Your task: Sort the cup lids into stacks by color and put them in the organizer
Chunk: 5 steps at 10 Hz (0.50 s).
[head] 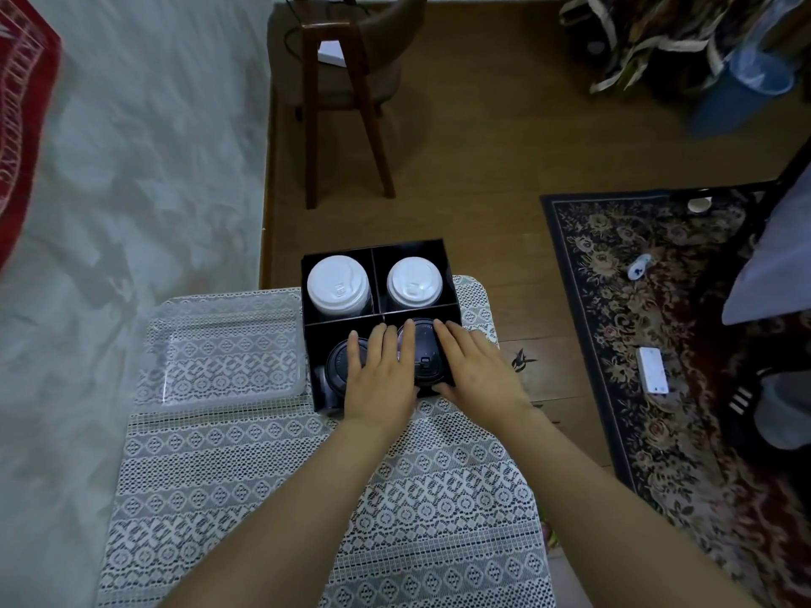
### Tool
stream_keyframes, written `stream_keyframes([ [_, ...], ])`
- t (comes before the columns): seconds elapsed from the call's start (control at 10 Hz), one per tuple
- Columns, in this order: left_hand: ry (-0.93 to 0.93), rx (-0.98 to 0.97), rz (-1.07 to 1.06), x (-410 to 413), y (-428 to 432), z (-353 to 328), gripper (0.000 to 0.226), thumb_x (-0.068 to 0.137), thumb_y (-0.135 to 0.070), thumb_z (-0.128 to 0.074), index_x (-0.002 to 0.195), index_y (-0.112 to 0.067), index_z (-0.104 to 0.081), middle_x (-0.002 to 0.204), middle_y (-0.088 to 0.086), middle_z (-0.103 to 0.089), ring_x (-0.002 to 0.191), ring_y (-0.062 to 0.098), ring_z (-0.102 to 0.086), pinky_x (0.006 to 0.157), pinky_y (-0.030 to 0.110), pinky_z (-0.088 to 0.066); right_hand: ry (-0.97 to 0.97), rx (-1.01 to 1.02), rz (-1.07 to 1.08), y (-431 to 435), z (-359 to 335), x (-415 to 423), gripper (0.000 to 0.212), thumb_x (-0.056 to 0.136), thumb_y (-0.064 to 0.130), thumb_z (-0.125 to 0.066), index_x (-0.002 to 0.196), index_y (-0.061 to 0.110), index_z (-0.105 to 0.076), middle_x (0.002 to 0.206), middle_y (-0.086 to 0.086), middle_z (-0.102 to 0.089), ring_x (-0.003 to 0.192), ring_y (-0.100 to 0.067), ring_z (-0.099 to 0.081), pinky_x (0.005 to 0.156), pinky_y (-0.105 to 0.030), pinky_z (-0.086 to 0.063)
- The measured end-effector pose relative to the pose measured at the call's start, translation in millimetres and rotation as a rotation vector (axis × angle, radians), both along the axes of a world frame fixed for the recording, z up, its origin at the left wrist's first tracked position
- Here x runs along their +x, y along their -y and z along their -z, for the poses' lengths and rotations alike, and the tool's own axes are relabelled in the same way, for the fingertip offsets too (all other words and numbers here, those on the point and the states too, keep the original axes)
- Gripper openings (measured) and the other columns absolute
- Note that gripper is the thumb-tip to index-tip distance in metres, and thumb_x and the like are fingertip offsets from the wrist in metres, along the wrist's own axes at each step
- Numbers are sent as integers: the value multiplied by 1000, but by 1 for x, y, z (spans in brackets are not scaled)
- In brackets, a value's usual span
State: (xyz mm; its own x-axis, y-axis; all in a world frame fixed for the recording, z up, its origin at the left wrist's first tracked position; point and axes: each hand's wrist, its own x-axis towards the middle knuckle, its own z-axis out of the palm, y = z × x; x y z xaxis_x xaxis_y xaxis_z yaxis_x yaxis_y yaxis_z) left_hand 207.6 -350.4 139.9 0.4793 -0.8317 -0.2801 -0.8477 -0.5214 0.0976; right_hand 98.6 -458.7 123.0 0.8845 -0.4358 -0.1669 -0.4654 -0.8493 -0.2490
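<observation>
A black four-compartment organizer (338,253) stands at the far edge of the lace-covered table. Its two far compartments hold white lid stacks, one on the left (337,285) and one on the right (413,283). The near compartments hold black lid stacks, left (339,366) and right (425,351). My left hand (381,375) lies flat across the divider between the two black stacks, fingers straight. My right hand (476,366) rests with straight fingers on the right edge of the right black stack and the organizer's near right corner.
A clear plastic tray (228,348) sits on the lace tablecloth (307,498) left of the organizer. A wooden chair (346,81) stands on the floor beyond the table. A patterned rug (658,344) with small items lies to the right.
</observation>
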Motion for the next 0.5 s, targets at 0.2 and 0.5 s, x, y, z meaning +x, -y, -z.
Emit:
stream_keyframes([
  [0.2, 1, 31, -2, 1, -1, 5, 89, 95, -33, -54, 152, -12, 10, 161, 7, 0, 149, 24, 5, 116, 54, 7, 5, -11, 0, -2, 2, 3, 90, 79, 24, -77, 150, 3, -27, 149, -17, -39, 126, -34, -44, 103, -42, -41],
  [0.5, -5, 33, 25, 1, -2, 5, 83, 98, -32, -50, 153, -12, 9, 161, 8, 1, 148, 24, 5, 116, 53, 6, 141, -133, 23, 0, 20, 2, 89, 55, 24, -92, 131, -1, -54, 124, -17, -61, 101, -32, -64, 82, -39, -56],
])
